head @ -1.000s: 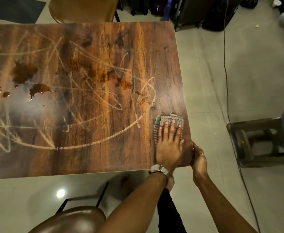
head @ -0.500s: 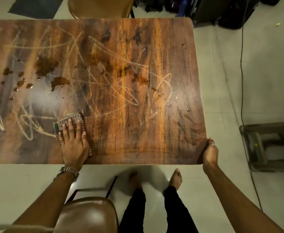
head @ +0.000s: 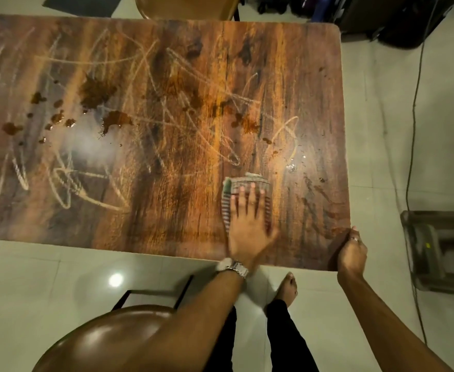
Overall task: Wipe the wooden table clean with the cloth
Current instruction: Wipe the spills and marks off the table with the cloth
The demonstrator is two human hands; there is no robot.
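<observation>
The wooden table (head: 183,210) fills the upper view, marked with pale chalk scribbles (head: 67,189) and brown spill stains (head: 97,92). A folded striped cloth (head: 247,182) lies flat near the table's front right. My left hand (head: 248,224), with a wristwatch, presses flat on the cloth, fingers spread and pointing away from me. My right hand (head: 352,249) grips the table's front right corner, fingers curled over the edge. Most of the cloth is hidden under the left hand.
A brown chair seat (head: 108,342) is close below left, a second chair (head: 185,6) stands at the far side. A stool (head: 440,248) sits on the tiled floor at right, a cable (head: 413,108) runs past it. My legs and bare foot (head: 287,288) are under the table's edge.
My left hand swept the cloth from the front right to the left, then back right along the front strip, which now shows fewer chalk lines. My right hand stays on the corner.
</observation>
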